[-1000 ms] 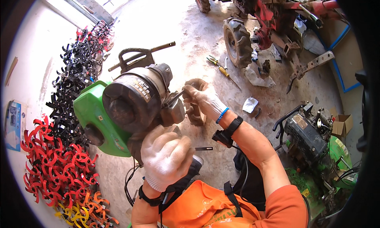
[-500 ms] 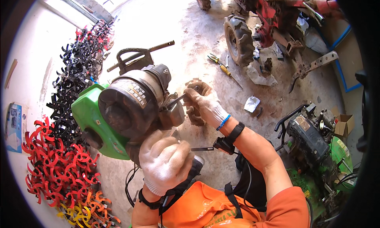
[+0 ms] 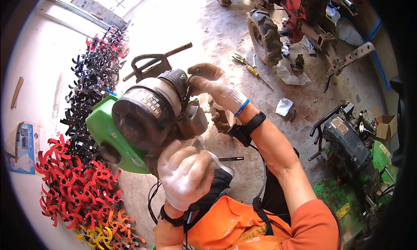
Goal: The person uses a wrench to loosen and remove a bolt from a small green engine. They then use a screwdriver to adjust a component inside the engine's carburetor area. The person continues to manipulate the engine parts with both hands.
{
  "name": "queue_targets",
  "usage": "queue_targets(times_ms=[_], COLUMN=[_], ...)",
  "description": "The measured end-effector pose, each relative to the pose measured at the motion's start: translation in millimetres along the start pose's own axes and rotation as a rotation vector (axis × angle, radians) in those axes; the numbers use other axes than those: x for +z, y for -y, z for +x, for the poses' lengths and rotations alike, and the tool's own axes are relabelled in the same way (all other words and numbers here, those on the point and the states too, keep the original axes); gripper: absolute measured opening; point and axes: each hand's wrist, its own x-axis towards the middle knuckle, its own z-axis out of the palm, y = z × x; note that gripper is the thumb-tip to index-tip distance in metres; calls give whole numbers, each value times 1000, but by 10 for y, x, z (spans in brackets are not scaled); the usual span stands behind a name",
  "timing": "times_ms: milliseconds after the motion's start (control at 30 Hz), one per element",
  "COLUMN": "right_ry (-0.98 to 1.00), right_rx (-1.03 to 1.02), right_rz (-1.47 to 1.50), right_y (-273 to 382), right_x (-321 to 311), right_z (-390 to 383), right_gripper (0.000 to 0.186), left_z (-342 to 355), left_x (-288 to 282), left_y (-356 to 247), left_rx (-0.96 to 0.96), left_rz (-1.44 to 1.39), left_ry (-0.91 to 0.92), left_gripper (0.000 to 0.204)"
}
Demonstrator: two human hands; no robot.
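A small engine with a round black cover stands in front of me, a green tank on its left side. My left hand, in a pale work glove, is closed at the engine's near edge; what its fingers grip is hidden. Beyond it, to the right, a thin flat metal strip sticks out. My gloved right hand reaches to the engine's far right side, its fingers curled in by a dark part there. Whatever lies between them cannot be made out. Below the right wrist is a brownish metal part.
Piles of black blades and red curved blades line the left wall. Pliers and a yellow-handled screwdriver lie on the floor ahead. A red wheeled machine stands far right, a green-and-black machine nearer right.
My right hand has moved up and left along the engine, away from the dark rod-like part it was pinching. The left hand stays closed at the near edge. The view has shifted slightly.
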Motion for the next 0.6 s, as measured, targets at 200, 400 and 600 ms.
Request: queue_targets(times_ms=[200,400,600], right_ry=[-121,-188,-350], right_rx=[108,132,187], right_rz=[84,83,103], right_y=[-248,-430,-498], right_x=[-143,-176,-160], right_z=[66,-137,-427], right_gripper=[39,34,30], left_z=[73,134,140], left_x=[10,-21,-34], left_y=[11,16,22], left_rx=[12,35,53], left_rz=[-46,-73,-94], left_ry=[-53,-92,-114], left_gripper=[34,32,31])
